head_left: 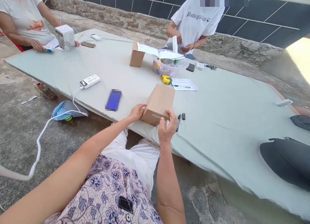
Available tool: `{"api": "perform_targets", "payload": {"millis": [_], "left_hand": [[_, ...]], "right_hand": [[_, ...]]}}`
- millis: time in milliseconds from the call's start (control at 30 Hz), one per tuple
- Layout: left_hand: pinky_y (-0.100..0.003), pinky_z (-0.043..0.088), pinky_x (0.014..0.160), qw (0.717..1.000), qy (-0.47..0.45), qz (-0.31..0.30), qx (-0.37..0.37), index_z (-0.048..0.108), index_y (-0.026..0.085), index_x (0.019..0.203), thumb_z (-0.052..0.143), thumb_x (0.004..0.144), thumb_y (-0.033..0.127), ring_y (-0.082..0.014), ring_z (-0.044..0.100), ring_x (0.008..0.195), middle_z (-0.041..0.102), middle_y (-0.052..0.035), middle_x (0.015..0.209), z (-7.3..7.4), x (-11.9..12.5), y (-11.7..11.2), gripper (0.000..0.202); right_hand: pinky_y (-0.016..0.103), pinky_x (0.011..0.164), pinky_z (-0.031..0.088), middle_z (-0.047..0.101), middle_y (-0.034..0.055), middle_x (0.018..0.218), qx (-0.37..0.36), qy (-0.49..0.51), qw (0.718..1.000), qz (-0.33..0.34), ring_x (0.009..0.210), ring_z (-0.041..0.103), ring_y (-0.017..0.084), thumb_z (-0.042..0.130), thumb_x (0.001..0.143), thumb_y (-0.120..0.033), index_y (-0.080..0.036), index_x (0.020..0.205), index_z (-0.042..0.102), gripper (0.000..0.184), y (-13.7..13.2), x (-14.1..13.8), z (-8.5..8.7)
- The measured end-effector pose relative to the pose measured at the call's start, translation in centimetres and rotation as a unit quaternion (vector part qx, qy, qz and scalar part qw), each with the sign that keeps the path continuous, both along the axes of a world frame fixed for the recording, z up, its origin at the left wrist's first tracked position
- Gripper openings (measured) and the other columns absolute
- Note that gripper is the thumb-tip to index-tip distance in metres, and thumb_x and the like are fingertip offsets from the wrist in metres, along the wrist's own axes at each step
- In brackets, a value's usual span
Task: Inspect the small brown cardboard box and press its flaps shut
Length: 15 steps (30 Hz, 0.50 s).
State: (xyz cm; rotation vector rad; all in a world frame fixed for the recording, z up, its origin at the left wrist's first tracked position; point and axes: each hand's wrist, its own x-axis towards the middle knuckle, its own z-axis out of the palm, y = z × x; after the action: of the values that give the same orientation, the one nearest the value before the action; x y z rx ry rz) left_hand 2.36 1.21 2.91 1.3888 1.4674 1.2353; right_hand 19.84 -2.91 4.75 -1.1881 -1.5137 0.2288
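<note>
I'm seeing the kraft cardboard box [158, 104] at the near edge of the pale green mat [225, 146], its long axis pointing away from the wearer and angling slightly right, toward the yellow tape measure [166, 79]. Left hand [137, 111] is pressing curled fingers against the box's left side. Right hand [167, 127] is wrapping spread fingers around its near right corner. Both are holding it between them; I can't tell whether it's clear of the mat. Black marker pen [178, 122] is lying just right of the box. White power bank [90, 81] is lying well left, beside a blurred blue phone [113, 99].
</note>
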Motion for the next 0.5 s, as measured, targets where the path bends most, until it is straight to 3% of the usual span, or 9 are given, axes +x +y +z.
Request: {"api": "perform_targets", "payload": {"millis": [100, 233, 367, 500], "left_hand": [[-0.045, 0.039, 0.119, 0.999, 0.013, 0.032, -0.004, 0.066, 0.017, 0.124, 0.044, 0.093, 0.027, -0.0269, 0.056, 0.133, 0.064, -0.0108, 0.138, 0.3, -0.5, -0.1, 0.039], [-0.040, 0.038, 0.119, 0.998, 0.007, 0.060, 0.006, 0.054, 0.015, 0.138, 0.034, 0.100, 0.037, -0.0243, 0.052, 0.138, 0.058, -0.0111, 0.146, 2.3, -0.8, 0.6, 0.048], [-0.034, 0.032, 0.123, 0.998, -0.045, -0.014, 0.031, 0.041, 0.016, 0.149, 0.034, 0.101, 0.043, -0.0215, 0.042, 0.146, 0.046, -0.0088, 0.157, 4.3, 0.2, 0.8, 0.055], [-0.036, 0.026, 0.126, 0.989, -0.104, -0.091, 0.053, 0.036, 0.016, 0.151, 0.032, 0.100, 0.040, -0.0217, 0.032, 0.152, 0.036, -0.0081, 0.163, 5.3, 0.6, 0.4, 0.057]], "right_hand": [[0.056, 0.117, 0.036, 0.065, 0.0102, 0.125, 0.015, -0.073, 0.997, 0.020, 0.126, 0.055, 0.027, 0.050, 0.086, -0.024, -0.024, 0.118, 0.063, 0.035, 0.9, -0.5, 0.6], [0.055, 0.117, 0.035, 0.063, 0.0102, 0.126, 0.027, -0.071, 0.997, 0.017, 0.128, 0.053, 0.027, 0.048, 0.085, -0.019, -0.024, 0.117, 0.063, 0.035, 1.2, -1.3, 0.1], [0.057, 0.116, 0.036, 0.064, 0.0105, 0.125, 0.043, -0.065, 0.997, -0.002, 0.129, 0.053, 0.028, 0.047, 0.084, -0.019, -0.023, 0.116, 0.063, 0.036, 1.2, -1.5, -0.5], [0.058, 0.115, 0.038, 0.063, 0.0110, 0.125, 0.045, -0.069, 0.997, 0.001, 0.128, 0.054, 0.027, 0.046, 0.085, -0.018, -0.023, 0.117, 0.061, 0.036, 1.2, -1.4, -0.3]]}}
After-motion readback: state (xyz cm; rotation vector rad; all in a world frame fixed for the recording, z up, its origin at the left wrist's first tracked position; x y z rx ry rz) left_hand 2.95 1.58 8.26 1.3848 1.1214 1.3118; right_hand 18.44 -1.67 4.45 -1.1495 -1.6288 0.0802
